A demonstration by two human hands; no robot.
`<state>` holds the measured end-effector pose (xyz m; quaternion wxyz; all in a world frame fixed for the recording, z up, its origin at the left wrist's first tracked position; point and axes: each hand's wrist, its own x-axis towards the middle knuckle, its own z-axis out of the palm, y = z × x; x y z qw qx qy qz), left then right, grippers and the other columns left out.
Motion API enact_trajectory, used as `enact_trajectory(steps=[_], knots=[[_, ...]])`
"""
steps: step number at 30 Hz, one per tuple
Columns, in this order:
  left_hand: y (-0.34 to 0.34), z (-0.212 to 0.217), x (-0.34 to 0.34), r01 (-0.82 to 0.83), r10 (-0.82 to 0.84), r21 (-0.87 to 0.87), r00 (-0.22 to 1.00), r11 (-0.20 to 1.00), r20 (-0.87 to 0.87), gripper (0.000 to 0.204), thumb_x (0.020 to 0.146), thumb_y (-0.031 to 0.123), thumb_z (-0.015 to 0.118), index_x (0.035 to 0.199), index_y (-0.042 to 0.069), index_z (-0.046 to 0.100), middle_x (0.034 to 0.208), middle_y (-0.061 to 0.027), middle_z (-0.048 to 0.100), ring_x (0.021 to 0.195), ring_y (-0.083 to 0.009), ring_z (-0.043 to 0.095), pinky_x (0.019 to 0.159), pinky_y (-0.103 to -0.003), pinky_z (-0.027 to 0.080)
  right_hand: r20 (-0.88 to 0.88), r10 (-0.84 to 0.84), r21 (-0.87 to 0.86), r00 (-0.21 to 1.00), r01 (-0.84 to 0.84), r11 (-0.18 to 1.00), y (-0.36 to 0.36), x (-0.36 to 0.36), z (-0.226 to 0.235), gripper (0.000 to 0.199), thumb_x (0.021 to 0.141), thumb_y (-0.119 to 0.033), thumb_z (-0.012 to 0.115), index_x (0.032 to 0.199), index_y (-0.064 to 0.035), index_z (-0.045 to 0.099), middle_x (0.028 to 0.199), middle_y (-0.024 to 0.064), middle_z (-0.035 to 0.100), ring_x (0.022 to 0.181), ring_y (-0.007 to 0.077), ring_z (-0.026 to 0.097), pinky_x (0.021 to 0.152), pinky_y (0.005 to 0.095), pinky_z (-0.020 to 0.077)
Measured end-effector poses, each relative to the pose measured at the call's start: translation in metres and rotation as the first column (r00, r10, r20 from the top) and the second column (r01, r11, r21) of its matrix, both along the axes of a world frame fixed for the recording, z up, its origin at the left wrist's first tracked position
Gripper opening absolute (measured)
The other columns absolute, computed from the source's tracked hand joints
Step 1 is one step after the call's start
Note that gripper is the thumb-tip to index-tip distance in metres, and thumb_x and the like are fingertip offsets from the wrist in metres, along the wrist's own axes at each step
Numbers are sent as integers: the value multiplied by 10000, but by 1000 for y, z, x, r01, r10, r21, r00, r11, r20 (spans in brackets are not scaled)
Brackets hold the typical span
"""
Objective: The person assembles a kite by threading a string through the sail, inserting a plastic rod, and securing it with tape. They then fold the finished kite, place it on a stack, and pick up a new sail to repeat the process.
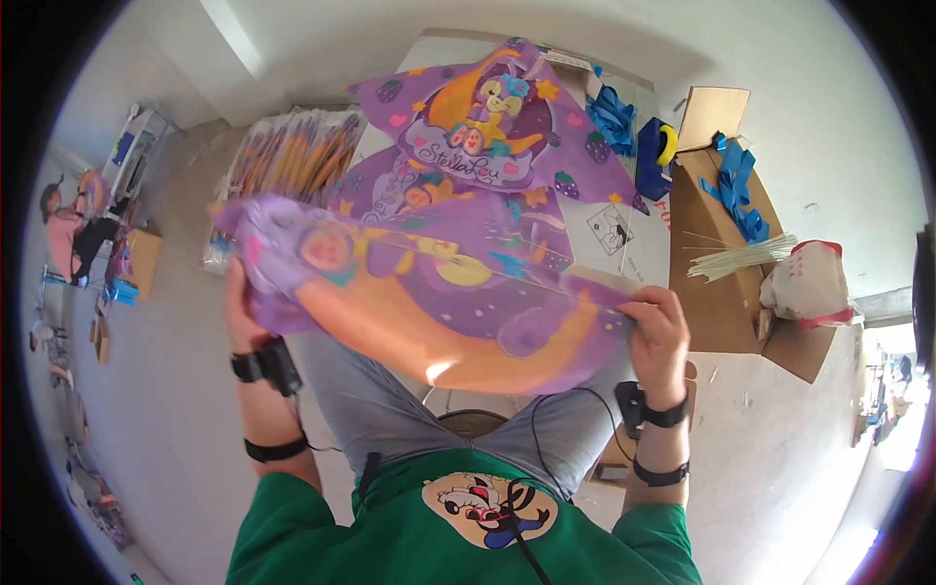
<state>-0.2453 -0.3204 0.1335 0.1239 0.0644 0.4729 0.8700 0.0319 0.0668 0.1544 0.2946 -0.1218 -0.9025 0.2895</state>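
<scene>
Between both hands point(658, 336), purple kite point(419, 292)

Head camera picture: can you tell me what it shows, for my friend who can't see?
A person's left hand and right hand hold a purple plastic kite with a cartoon print by its two ends above their lap. More purple star-shaped kites lie on a white table ahead, beside an open cardboard box.

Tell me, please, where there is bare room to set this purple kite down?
The table is bare only beside the star kite, toward the cardboard box. Its far end is crowded with blue ribbons. Both the left hand and right hand hold the purple kite.
</scene>
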Motion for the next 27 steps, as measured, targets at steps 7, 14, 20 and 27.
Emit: enact_trajectory(steps=[7,14,20,27], knots=[[141,139,-97,388,-394,-148,919,910,-7,322,886,233,541,1135,31,550,1094,-68,596,994,-160,570,881,-304,447,117,127,-746,985,3,666,-53,-50,-90,80,782,-19,574,849,-5,617,696,65,584,608,143,561,555,254,445],[339,89,-102,-605,-328,-295,59,740,-943,254,887,221,515,1028,15,563,960,-135,625,869,-230,601,822,-355,475,84,27,-987,996,87,-137,-100,-114,-182,188,877,-211,578,781,-49,566,678,18,578,572,102,547,504,212,429],[315,-15,-37,-235,-349,-469,413,851,-841,280,843,203,597,1005,-23,565,981,-161,615,944,-276,595,805,-324,460,173,-89,-977,981,159,-141,-94,-125,-215,217,876,-212,575,757,-33,548,651,39,571,557,130,565,509,242,459],[169,-178,30,168,-156,-634,985,755,75,296,901,316,532,928,26,584,800,-24,614,726,-114,581,681,-215,456,50,94,-924,994,82,-373,-87,-113,-225,308,913,-303,501,873,1,525,822,105,599,739,221,618,636,292,519]])
